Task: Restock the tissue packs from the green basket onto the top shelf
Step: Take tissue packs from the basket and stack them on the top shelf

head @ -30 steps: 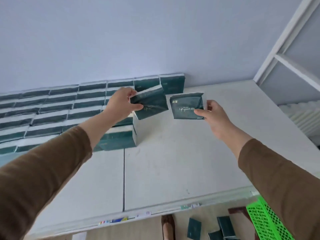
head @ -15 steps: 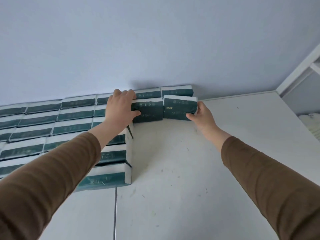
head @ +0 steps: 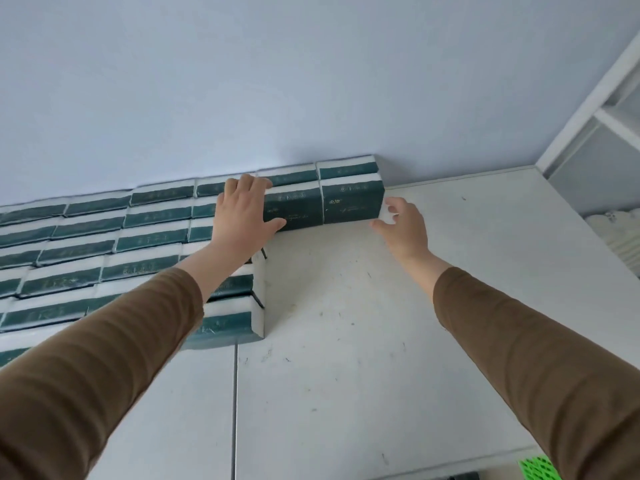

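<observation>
Resting flat, fingers straight, the left hand (head: 242, 216) lies on a tissue pack (head: 296, 211) on the top shelf (head: 381, 341); the right hand (head: 403, 225), loosely released, touches the neighbouring pack (head: 351, 202); a corner of the green basket (head: 538, 470) shows below

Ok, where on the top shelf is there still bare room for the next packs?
Bare shelf runs right of the tissue pack block and in front of the two newest packs, out to the right edge by the white frame. The left half is packed tight to the wall.
</observation>
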Demonstrator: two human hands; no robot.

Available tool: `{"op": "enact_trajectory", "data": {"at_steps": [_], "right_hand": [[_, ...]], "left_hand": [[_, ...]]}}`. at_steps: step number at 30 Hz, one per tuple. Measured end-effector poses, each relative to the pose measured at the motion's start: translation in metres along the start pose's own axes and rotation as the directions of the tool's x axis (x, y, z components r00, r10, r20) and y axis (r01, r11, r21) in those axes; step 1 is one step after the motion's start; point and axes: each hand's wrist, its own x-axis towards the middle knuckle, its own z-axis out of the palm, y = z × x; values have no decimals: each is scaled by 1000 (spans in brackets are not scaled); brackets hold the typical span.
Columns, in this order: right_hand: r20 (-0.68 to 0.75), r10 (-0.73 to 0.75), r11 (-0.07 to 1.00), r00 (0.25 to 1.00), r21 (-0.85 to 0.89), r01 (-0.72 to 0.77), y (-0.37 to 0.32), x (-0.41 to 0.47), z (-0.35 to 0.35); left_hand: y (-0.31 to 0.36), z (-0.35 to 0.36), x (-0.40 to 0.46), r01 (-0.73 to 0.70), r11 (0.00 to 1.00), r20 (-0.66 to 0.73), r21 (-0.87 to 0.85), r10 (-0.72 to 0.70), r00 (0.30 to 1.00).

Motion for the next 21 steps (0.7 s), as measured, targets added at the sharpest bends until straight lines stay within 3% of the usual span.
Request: {"op": "enact_trajectory", "data": {"at_steps": [6,12,17,21], "right_hand": [[20,-186,970,982,-155,187,8,-132,-61],[-27,-247,934,969,-273,231,48,-287,-131],[-78,-185,923,980,-356,146,107,-387,-191],[-86,-46,906,995,-423,5,168,-443,-235]], "left_hand": [[53,-25,-111,-208,978,26,-5,208,978],[125,-32,-246,-343,934,44,-104,349,936],[199,-17,-326,-470,862,71,-188,489,869],[263,15,-370,-504,810,134,-299,559,819]]}}
